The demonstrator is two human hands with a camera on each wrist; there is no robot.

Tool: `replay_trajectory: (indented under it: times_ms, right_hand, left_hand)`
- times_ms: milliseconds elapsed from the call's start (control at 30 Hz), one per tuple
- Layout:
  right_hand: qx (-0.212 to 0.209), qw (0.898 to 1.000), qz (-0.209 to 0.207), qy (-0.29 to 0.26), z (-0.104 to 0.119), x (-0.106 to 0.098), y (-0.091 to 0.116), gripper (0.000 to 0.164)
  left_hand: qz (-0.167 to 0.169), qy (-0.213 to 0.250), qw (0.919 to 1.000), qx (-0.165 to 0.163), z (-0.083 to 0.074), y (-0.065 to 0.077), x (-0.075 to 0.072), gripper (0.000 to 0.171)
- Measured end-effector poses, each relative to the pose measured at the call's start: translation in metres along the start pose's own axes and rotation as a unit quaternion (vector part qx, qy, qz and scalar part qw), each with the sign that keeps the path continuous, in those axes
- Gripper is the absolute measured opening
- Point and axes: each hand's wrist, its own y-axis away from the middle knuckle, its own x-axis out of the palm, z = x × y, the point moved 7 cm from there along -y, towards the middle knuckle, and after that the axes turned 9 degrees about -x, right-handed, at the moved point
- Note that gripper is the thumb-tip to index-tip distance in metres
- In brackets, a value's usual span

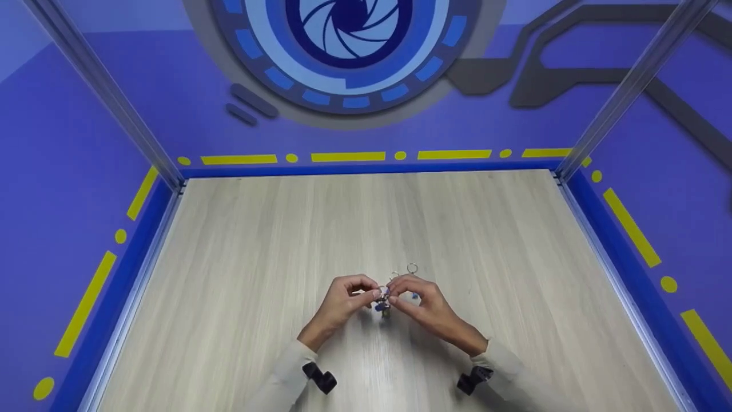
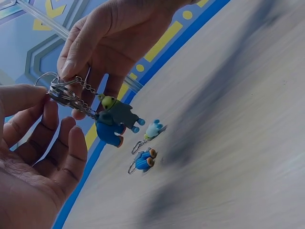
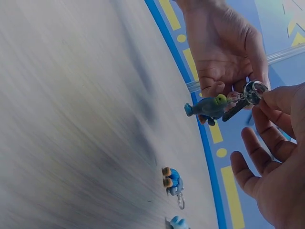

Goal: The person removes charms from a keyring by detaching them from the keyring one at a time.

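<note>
Both hands meet above the table near its front middle. My left hand (image 1: 343,297) pinches a metal split ring (image 2: 64,93) between thumb and fingers, and my right hand (image 1: 423,300) pinches the ring cluster from the other side. From these rings hang two figure keychains on short chains. One has a yellow-green head and grey body with blue feet (image 2: 118,110); the other is blue (image 2: 107,133) with orange feet. Which hand bears which ring is hard to tell. Fingers partly cover the rings.
Two more keychains lie on the wooden table (image 1: 257,240) beyond the hands: a blue one with orange feet (image 2: 143,161) and a pale blue-green one (image 2: 153,129). Blue panels (image 1: 366,137) with yellow marks enclose the table's back and sides.
</note>
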Motion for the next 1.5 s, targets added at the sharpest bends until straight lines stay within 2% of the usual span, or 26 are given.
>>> replay_trajectory:
  times_ms: [300,933,1500]
  right_hand:
    - [0.002,1.000,0.006,0.013,0.000,-0.002,0.001,0.013]
    - [0.007,1.000,0.013,-0.001,-0.001,-0.001,0.003,0.016]
    - [0.013,1.000,-0.004,-0.002,0.002,0.002,0.000,0.014]
  left_hand:
    - [-0.003,-0.010,0.9998,0.016,-0.001,0.001,0.000,0.010]
    - [-0.015,-0.018,0.9983,0.054,-0.011,0.001,0.003,0.009]
    - [-0.019,-0.008,0.9978,0.064,-0.010,0.002,0.001,0.007]
